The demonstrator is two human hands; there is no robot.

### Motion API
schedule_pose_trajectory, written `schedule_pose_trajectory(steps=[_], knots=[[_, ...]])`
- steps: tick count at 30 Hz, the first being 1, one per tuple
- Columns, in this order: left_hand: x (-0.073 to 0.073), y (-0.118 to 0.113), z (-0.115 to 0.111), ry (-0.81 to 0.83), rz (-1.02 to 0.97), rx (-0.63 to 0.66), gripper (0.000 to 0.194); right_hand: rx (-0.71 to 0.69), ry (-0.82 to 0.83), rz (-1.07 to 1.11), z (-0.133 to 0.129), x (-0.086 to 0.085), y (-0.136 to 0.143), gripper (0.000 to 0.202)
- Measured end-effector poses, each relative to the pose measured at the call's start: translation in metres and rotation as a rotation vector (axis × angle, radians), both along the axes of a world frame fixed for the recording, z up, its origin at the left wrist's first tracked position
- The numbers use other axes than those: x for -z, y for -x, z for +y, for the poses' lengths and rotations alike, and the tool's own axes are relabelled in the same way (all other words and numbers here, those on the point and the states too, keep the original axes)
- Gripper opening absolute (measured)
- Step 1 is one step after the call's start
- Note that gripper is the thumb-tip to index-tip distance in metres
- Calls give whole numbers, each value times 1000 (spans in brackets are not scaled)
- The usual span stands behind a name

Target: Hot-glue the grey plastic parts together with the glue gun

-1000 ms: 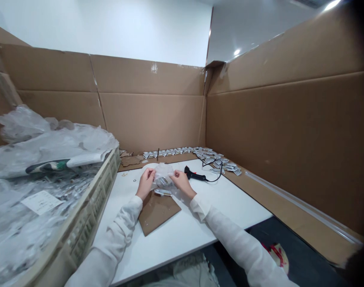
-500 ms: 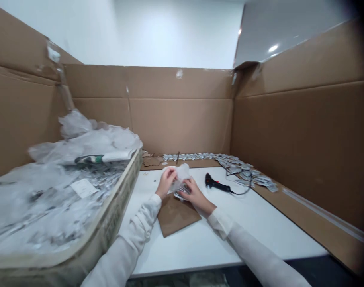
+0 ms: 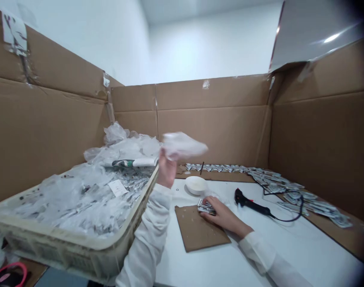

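My left hand (image 3: 167, 169) is raised beside the crate's right rim, its fingers closed on a thin white plastic bag (image 3: 183, 145) that is smeared by motion. Low over the table, my right hand (image 3: 216, 211) grips a small stack of black-and-white patterned pieces (image 3: 205, 206); their exact kind does not show. The stack is at the top edge of a brown cardboard square (image 3: 200, 233). Just beyond it stands a white bowl (image 3: 196, 185). A bit of clear plastic shows behind my right hand.
A large cream plastic crate (image 3: 110, 243) full of clear-bagged items fills the left. On the right lies a black hot glue gun (image 3: 252, 203) with its cord. Rows of small packets (image 3: 289, 187) line the back and right edges. Cardboard walls (image 3: 212, 123) enclose the table (image 3: 253, 251).
My left hand has lifted the plastic bag up and away from the patterned stack, which stays in my right hand. The view has turned left, and the white bowl is now uncovered.
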State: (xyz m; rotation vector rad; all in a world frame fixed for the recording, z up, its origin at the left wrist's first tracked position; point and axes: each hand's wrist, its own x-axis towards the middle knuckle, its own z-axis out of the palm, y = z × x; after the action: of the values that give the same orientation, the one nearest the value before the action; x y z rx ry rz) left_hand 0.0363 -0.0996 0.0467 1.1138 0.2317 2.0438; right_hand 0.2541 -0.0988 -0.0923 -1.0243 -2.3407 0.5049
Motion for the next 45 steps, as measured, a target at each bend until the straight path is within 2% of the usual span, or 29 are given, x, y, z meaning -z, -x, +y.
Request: schedule_pose_trajectory(steps=[1,3,6,8,10,13,15,19,24,28,31,34,39,45], knots=[[-10,10,-4,-88,-155,-31,26,-10,9,-18,1,0,0,29],[-21,25,-11,-179,-269,-57,35,-31,41,-24,2,-1,-1,33],[-18,26,-16,-87,-91,-34,43,-54,65,30,3,-1,-3,29],[-5,12,-12,18,148,-13,40,-60,40,76,3,-1,-3,24],[13,-8,-5,88,416,-48,32,-45,15,105,2,-2,-2,23],[43,-34,8,131,844,-215,24,8,-17,147,4,-2,0,16],[63,-43,15,150,1061,-322,23,59,-35,194,7,-1,0,11],[96,-48,19,192,1216,-450,26,158,-53,324,12,-1,-1,16],[117,-53,13,109,1362,-459,28,187,-30,458,16,0,0,23],[124,-52,14,59,1469,-470,27,171,13,471,18,7,4,26],[126,-44,22,35,1473,-635,28,144,26,435,18,11,7,26],[131,-36,31,101,1537,-791,30,144,-1,381,15,11,8,22],[140,-35,34,182,1727,-709,29,198,-122,312,9,4,8,15],[133,-39,26,146,1818,-744,19,224,-167,273,7,0,8,16]])
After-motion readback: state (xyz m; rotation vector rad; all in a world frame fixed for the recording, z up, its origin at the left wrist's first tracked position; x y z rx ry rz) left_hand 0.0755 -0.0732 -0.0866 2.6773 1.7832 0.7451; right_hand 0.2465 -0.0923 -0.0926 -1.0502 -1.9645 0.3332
